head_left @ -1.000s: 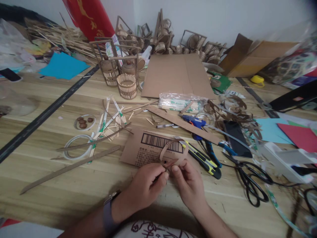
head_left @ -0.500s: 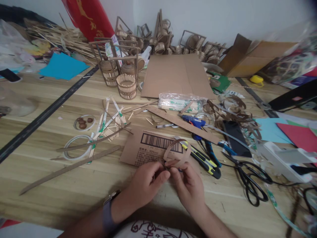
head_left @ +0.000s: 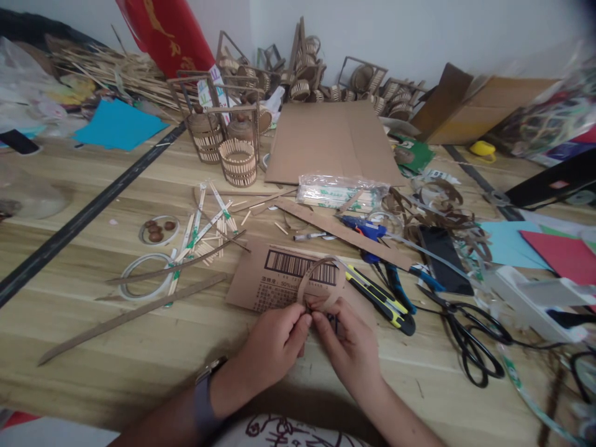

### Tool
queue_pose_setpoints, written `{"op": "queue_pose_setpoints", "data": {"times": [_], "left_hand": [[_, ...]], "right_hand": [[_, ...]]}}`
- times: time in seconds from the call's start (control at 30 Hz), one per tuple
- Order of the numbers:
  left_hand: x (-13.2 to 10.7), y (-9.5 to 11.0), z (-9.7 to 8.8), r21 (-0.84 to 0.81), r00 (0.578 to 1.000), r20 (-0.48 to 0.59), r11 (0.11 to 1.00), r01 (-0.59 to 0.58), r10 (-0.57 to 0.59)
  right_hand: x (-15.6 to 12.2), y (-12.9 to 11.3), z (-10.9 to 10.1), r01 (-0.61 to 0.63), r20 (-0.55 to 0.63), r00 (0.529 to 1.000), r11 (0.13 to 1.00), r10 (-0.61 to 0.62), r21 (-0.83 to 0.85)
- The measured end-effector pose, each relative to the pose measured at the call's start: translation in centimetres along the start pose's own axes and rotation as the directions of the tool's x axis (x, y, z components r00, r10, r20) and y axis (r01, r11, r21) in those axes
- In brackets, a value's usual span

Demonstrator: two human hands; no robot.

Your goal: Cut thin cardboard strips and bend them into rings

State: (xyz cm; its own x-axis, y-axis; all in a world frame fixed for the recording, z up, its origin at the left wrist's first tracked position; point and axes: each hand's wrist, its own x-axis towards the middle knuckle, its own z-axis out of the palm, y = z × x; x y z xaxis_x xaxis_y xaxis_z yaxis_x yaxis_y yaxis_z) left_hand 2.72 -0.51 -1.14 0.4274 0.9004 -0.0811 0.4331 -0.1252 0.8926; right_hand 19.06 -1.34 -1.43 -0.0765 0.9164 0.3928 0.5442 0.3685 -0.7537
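Observation:
A thin brown cardboard strip (head_left: pixel 321 264), bent into a loop, stands up between my two hands. My left hand (head_left: pixel 274 338) pinches it at the lower left, thumb against fingers. From the other side my right hand (head_left: pixel 350 341) closes on the same strip, and the fingertips of both hands nearly meet. Where the strip's ends lie is hidden by the fingers. Behind the loop lies a piece of cardboard with a barcode (head_left: pixel 274 273). A yellow-and-black utility knife (head_left: pixel 379 300) rests just right of my right hand.
Black scissors (head_left: pixel 470 335), a phone (head_left: pixel 444 257) and a blue glue gun (head_left: pixel 365 231) lie to the right. Leftward are tape rolls (head_left: pixel 123 279), cut sticks (head_left: pixel 214 245) and a long brown strip (head_left: pixel 130 320). Small stick baskets (head_left: pixel 238 164) and a cardboard sheet (head_left: pixel 330 139) stand farther back.
The looped strip has shifted slightly left and turned between my fingers. Both hands have moved a little left with it, still pinching.

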Motion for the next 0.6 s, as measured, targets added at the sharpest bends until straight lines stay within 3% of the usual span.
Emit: {"op": "queue_pose_setpoints", "data": {"times": [0.6], "left_hand": [[-0.32,0.68,-0.28,-0.046,0.997,0.04,0.997,-0.069,0.071]], "right_hand": [[0.01,-0.27,-0.29,-0.051,-0.034,0.998,0.998,0.051,0.022]]}}
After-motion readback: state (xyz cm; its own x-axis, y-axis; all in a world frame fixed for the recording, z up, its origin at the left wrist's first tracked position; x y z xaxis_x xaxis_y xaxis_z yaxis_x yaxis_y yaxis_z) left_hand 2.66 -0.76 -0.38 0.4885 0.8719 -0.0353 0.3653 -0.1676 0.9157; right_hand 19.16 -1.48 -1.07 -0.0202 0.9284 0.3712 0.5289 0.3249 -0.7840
